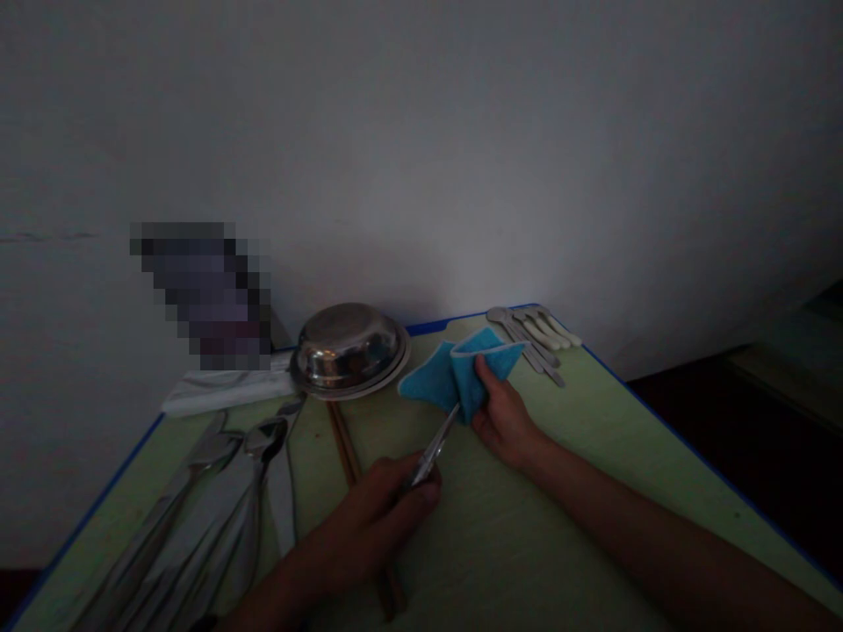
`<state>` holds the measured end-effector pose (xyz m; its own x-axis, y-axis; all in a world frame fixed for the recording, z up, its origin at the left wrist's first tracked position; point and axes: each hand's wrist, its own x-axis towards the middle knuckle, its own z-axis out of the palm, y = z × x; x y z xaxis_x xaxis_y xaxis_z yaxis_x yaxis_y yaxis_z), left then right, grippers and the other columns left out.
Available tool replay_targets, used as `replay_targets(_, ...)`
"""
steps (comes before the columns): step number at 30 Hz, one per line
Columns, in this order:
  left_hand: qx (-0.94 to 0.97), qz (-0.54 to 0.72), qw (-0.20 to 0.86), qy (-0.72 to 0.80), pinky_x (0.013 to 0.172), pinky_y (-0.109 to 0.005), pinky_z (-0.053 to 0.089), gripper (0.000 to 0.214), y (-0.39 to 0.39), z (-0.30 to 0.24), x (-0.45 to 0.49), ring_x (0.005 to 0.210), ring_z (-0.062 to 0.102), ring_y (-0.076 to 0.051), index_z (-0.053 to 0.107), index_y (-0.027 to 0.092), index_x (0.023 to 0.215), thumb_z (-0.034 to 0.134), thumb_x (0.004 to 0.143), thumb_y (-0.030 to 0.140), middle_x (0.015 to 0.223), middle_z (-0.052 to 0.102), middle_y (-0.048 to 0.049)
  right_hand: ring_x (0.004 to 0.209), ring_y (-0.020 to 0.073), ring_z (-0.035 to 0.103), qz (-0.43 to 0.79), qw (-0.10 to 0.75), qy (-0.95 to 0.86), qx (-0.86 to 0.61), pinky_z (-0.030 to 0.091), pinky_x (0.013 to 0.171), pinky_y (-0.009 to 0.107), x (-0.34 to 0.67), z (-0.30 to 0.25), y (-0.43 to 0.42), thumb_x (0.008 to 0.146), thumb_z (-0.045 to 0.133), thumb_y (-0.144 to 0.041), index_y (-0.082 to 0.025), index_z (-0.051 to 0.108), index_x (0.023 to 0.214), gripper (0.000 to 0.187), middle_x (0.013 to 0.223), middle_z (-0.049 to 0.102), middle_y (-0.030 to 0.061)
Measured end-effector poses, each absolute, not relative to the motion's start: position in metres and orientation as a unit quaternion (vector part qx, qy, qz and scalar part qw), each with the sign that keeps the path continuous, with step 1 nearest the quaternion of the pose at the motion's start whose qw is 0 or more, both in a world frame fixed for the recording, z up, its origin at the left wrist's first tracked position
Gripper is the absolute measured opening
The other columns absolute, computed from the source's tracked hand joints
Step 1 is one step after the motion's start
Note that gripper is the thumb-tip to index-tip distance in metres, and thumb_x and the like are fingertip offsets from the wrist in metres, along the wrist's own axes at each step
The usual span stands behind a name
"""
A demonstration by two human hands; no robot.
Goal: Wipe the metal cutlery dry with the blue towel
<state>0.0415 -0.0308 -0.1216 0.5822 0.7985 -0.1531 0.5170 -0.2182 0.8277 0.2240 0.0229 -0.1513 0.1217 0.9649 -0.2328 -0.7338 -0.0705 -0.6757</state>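
My left hand [388,505] is closed around the near end of a slim, shiny metal utensil [435,449]. The utensil slants up and to the right, and its far end is hidden in a folded blue cloth [431,376] with pale edging, so its exact kind cannot be told. Gripped in my right hand [504,417], with the thumb on top, the cloth wraps that far end. Beneath my left hand, a pair of brown chopsticks [346,448] lies on the light green table [527,544].
Large metal serving spoons [211,452] and other long utensils lie at the left. An upturned metal bowl [349,338] rests at the back near a pale folded cloth [230,391]. Several small spoons and forks [530,329] lie at the back right. A wall [461,175] rises behind the table.
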Motion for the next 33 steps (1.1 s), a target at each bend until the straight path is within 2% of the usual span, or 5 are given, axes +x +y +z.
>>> replay_targets(4, 0.729, 0.182, 0.468, 0.466, 0.078, -0.026, 0.042, 0.034, -0.031, -0.123, 0.044, 0.085, 0.055, -0.019, 0.060, 0.021, 0.082, 0.037, 0.086, 0.046, 0.084, 0.061, -0.0019, 0.089, 0.0174, 0.064, 0.643, 0.654, -0.180, -0.356, 0.052, 0.079, 0.031, 0.223, -0.151, 0.022, 0.071, 0.067, -0.038, -0.021, 0.062, 0.089, 0.025, 0.091, 0.071, 0.0019)
replay_targets(14, 0.733, 0.170, 0.466, 0.466, 0.054, -0.021, 0.039, 0.037, -0.029, -0.124, 0.054, 0.056, 0.047, -0.013, 0.053, 0.019, 0.070, 0.034, 0.088, 0.045, 0.056, 0.045, 0.0043, 0.075, 0.0152, 0.064, 0.634, 0.624, -0.262, -0.374, 0.050, 0.078, 0.030, 0.222, -0.154, 0.018, 0.065, 0.072, -0.035, -0.019, 0.065, 0.084, 0.026, 0.077, 0.071, 0.0001)
replay_targets(23, 0.740, 0.181, 0.465, 0.450, 0.049, -0.020, 0.035, 0.035, -0.029, -0.124, 0.054, 0.054, 0.043, -0.012, 0.055, 0.019, 0.066, 0.043, 0.085, 0.046, 0.056, 0.044, 0.0042, 0.080, 0.0169, 0.066, 0.653, 0.624, -0.212, -0.374, 0.051, 0.078, 0.032, 0.222, -0.149, 0.018, 0.069, 0.069, -0.033, -0.019, 0.065, 0.087, 0.023, 0.083, 0.072, 0.0015)
replay_targets(30, 0.602, 0.267, 0.615, 0.433, 0.044, -0.017, 0.032, 0.032, -0.024, -0.128, 0.052, 0.047, 0.042, -0.008, 0.054, 0.018, 0.091, 0.035, 0.090, 0.045, 0.055, 0.047, 0.0059, 0.086, 0.0163, 0.066, 0.658, 0.649, -0.149, -0.352, 0.053, 0.081, 0.030, 0.224, -0.145, 0.021, 0.076, 0.064, -0.034, -0.018, 0.062, 0.092, 0.022, 0.090, 0.072, 0.0023)
replay_targets(33, 0.543, 0.273, 0.665, 0.434, 0.037, -0.017, 0.028, 0.029, -0.018, -0.134, 0.051, 0.039, 0.043, -0.008, 0.050, 0.018, 0.098, 0.042, 0.087, 0.043, 0.049, 0.049, 0.0066, 0.087, 0.0155, 0.065, 0.664, 0.651, -0.156, -0.334, 0.053, 0.081, 0.029, 0.225, -0.148, 0.023, 0.079, 0.059, -0.038, -0.017, 0.062, 0.096, 0.027, 0.090, 0.072, 0.0029)
